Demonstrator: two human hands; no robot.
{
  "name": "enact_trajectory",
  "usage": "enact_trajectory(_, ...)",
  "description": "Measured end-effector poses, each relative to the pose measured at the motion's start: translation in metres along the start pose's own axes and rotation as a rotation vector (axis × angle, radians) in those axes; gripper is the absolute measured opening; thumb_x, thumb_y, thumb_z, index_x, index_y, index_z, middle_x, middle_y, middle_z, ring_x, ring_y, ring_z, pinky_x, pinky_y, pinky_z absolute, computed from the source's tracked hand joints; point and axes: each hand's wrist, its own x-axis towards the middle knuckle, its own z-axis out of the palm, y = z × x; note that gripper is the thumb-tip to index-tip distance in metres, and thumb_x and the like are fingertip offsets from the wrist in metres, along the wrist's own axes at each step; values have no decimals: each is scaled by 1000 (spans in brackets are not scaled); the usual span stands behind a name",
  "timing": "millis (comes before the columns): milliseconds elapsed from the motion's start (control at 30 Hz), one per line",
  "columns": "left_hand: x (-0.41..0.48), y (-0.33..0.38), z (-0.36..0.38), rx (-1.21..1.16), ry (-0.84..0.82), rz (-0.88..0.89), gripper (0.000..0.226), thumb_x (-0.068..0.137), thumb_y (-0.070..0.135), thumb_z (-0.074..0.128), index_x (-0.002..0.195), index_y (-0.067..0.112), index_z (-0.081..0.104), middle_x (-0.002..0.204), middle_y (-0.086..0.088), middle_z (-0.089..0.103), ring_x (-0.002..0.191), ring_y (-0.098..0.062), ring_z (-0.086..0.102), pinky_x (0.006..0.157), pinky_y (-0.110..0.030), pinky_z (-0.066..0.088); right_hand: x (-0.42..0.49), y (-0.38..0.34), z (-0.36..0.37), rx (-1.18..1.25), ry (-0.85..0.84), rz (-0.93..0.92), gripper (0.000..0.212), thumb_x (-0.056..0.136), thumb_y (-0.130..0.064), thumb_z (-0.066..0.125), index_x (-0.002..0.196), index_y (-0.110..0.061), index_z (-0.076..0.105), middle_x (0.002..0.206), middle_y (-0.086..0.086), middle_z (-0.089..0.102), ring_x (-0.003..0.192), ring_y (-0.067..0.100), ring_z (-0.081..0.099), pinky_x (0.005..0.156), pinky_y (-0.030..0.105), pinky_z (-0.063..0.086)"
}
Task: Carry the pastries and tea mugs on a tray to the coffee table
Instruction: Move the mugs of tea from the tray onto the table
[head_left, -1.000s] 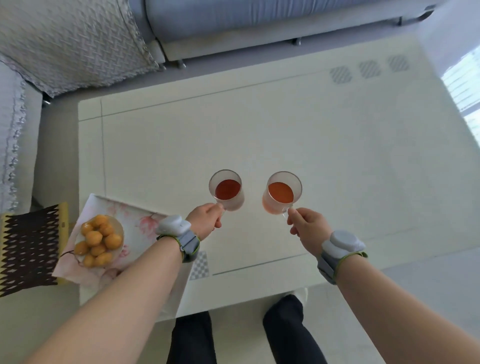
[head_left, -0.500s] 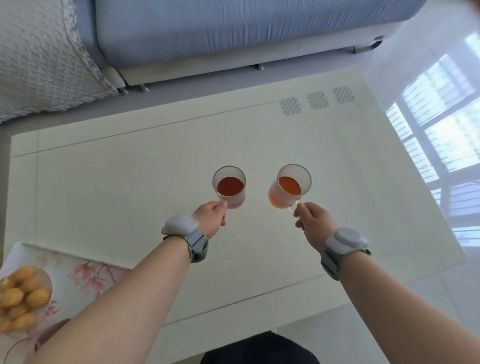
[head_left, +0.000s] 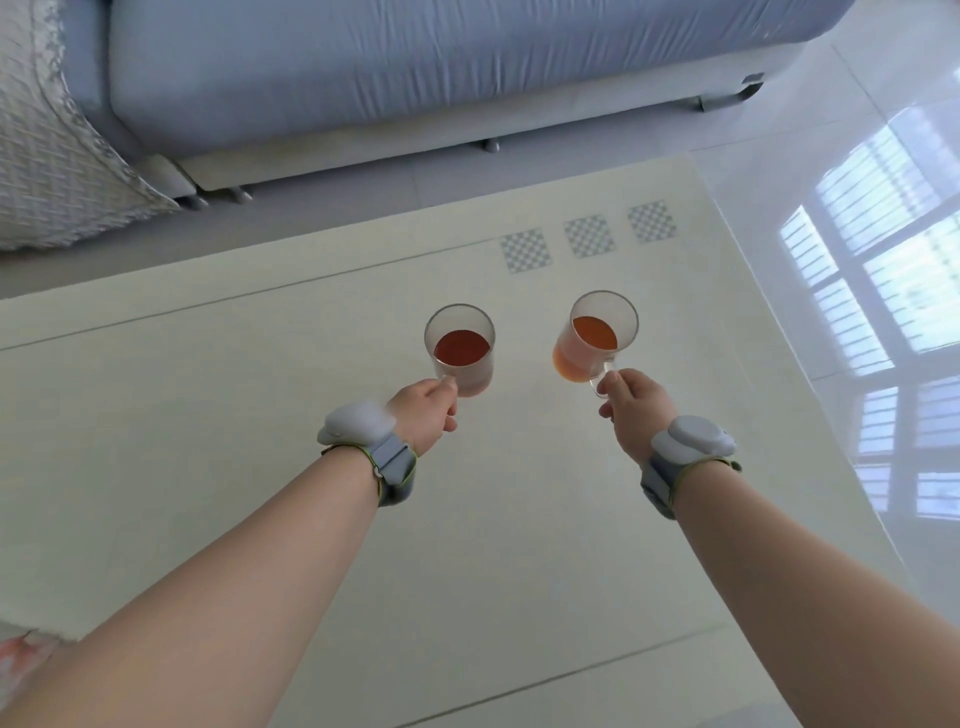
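Coffee table (head_left: 260, 467) view now without pastries

Clear glass mugs (head_left: 460, 348); glossy floor tiles (head_left: 883, 156); matt table (head_left: 208, 415).

single view only, head-mounted wide-angle, so no second view shares any part of the scene. camera sits above the coffee table (head_left: 208, 415) and looks forward and steeply down onto its top. both forearms enter from the bottom edge and run up toward mid-frame, where the left hand (head_left: 423, 413) and right hand (head_left: 636, 405) sit near centre, close to the lens. far side of the frame takes in the sofa (head_left: 415, 78) along the top edge; glossy floor (head_left: 883, 156) with window reflections fills the right. straight table edges bow slightly, consistent with wide-angle distortion. a corner of the tray (head_left: 21, 654) shows at lower left.
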Motion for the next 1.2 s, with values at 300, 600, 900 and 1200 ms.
enact_trajectory(300,80,61,72,-67,55,-17,35,95,37,35,68,19,47,80,-6,64,75,-23,52,79,-31,40,133,11,-46,-43,5,-48,24,91,-33,38,79,-23,55,66,-2,57,57,9,50,49,24,33)
enact_trajectory(600,116,75,98,-49,105,3,34,95,37,35,68,20,46,85,-7,65,66,-14,52,63,-22,35,212,12,-61,0,30,-34,29,92,-36,36,82,-19,56,67,0,56,54,10,49,50,26,36)
enact_trajectory(900,122,76,101,-48,119,40,37,96,39,33,67,20,46,81,-5,63,74,-20,53,65,-22,36,234,10,-57,62,51,-42,27,93,-29,36,74,-22,53,67,-2,55,50,7,48,50,24,38)
enact_trajectory(1200,113,55,78,-130,167,47,37,96,39,35,66,20,46,73,0,61,67,-16,50,63,-24,37,195,16,-44,33,153,44,40,79,-54,39,109,-28,43,75,-1,65,69,19,62,78,40,50)
